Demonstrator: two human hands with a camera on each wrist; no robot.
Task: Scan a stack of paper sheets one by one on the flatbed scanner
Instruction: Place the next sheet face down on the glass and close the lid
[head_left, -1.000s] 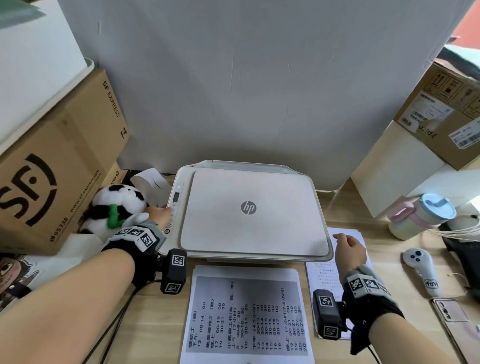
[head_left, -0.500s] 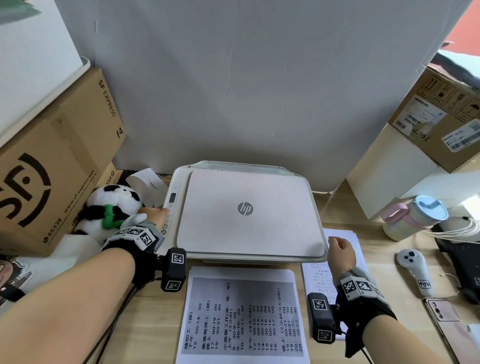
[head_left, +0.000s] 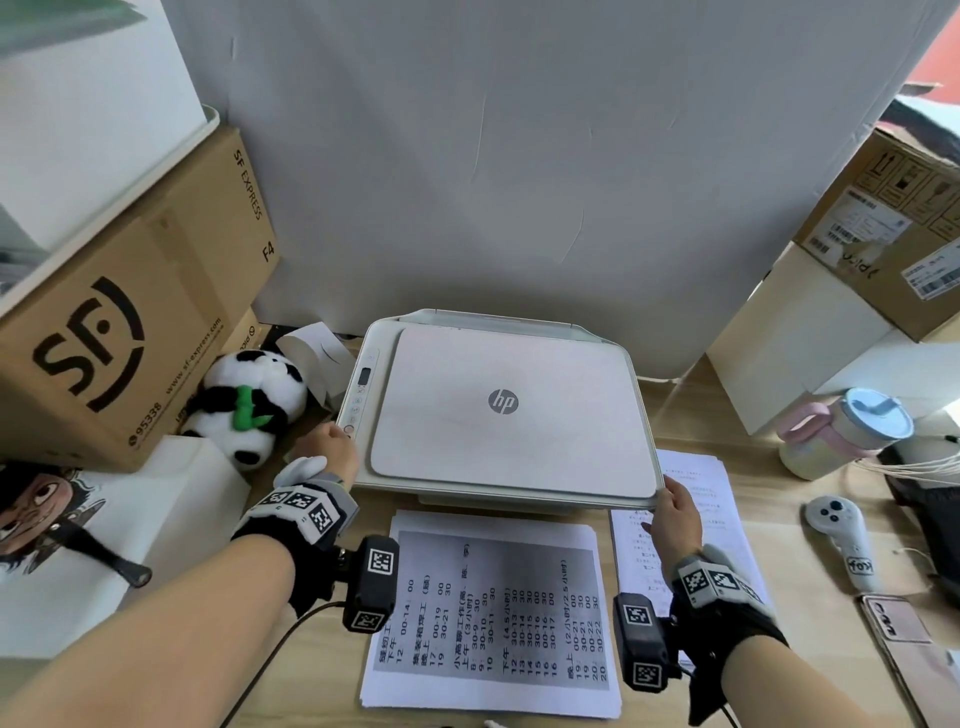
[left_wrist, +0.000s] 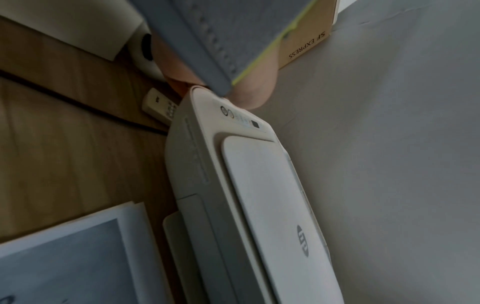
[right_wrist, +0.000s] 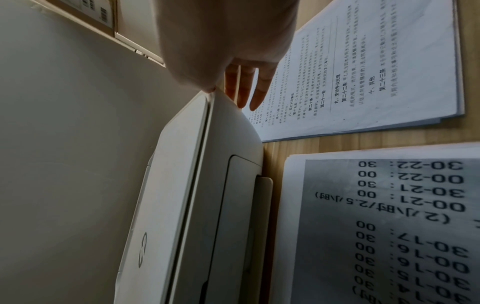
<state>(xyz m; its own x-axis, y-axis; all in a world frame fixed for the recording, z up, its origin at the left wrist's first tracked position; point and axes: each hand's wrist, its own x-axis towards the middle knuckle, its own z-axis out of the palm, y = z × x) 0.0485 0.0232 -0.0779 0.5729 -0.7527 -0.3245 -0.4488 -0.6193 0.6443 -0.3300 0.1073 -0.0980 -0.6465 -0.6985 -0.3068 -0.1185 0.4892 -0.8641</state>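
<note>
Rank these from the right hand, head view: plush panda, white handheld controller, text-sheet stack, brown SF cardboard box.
From the right hand:
1. White text-printed sheet stack: directly under it.
2. White plastic handheld controller: to its right.
3. Black-and-white plush panda: far left.
4. Brown SF cardboard box: farthest left.

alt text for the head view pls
A closed HP scanner on a wooden desk, left hand at its control panel, right hand at its front right corner. A printed stack lies before it, a second stack to its right.
</note>
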